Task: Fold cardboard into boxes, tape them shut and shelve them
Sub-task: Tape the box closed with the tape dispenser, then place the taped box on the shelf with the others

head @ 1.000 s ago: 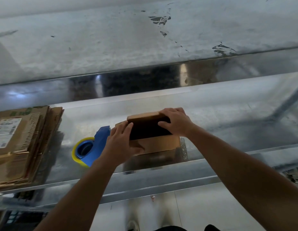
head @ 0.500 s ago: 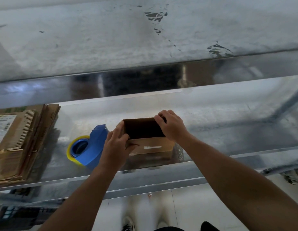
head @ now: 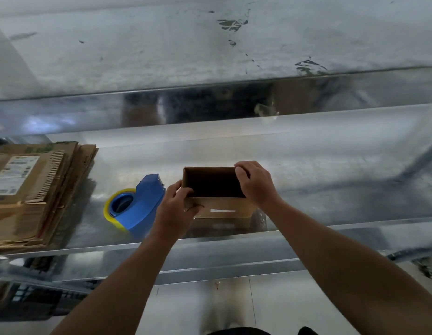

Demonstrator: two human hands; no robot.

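Observation:
A small brown cardboard box (head: 224, 209) stands on the shiny metal shelf (head: 331, 180), its top open and its dark inside showing. My left hand (head: 176, 206) grips the box's near left corner, thumb on the front face. My right hand (head: 255, 183) holds the right end of the box, fingers curled over its rim. A blue tape dispenser (head: 140, 206) with a yellow-edged roll lies just left of the box, touching my left wrist area.
A stack of flattened cardboard (head: 33, 189) with a white label lies at the shelf's left end. A second metal shelf (head: 210, 52) runs above. The shelf's front lip (head: 234, 257) is below my forearms, with pale floor underneath.
The box's top flap, folded over a second ago, has swung open, showing the dark inside. My hands shifted to the box's two ends.

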